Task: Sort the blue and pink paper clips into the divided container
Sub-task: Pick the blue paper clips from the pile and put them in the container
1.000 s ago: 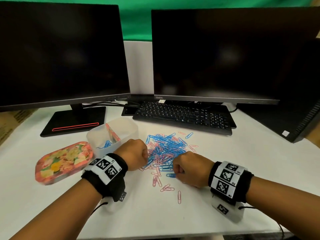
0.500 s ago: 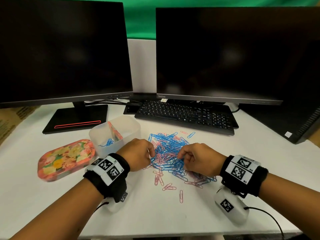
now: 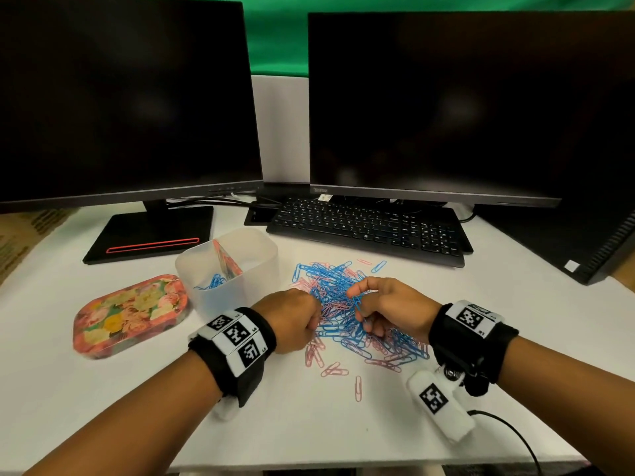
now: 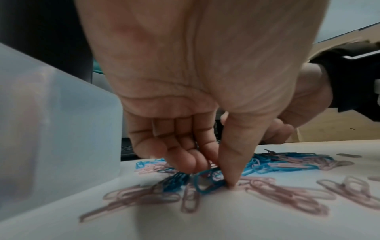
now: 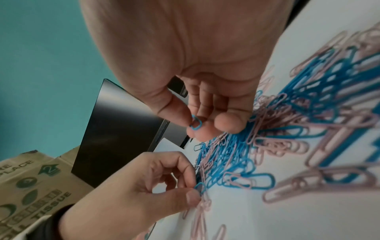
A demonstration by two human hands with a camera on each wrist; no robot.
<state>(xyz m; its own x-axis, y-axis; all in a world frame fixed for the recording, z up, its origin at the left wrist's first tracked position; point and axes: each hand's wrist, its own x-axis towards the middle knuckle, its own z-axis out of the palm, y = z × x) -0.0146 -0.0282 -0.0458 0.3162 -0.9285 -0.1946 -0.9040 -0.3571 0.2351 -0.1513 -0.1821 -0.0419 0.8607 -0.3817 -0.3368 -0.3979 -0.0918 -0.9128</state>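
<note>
Clip pile [image 3: 347, 314]: blue and pink paper clips, mixed and tangled, on the white tabletop [image 3: 103, 407] near its front edge, between the two hands; loose pink clips lie scattered toward the front edge. Left hand [image 3: 292, 321]: at the pile's left side, fingers curled, thumb and forefinger tips closed on a blue clip [image 4: 207, 181] where it lies on the tabletop; the thumb tip presses down beside it. Right hand [image 3: 391, 310]: over the pile's right half, fingers bent, thumb and fingertips pinching a second blue clip [image 5: 195, 124] held just above the heap. Container [image 3: 226, 269]: translucent white, rounded corners, left of the pile and just beside the left hand, split by a slanted divider; a few blue clips show in its left compartment, contents of the other cannot be told. Floral lid [image 3: 130, 314]: pink, flat on the tabletop left of the container. Keyboard [image 3: 367, 231] and two dark monitors [image 3: 130, 97] stand along the back edge.
</note>
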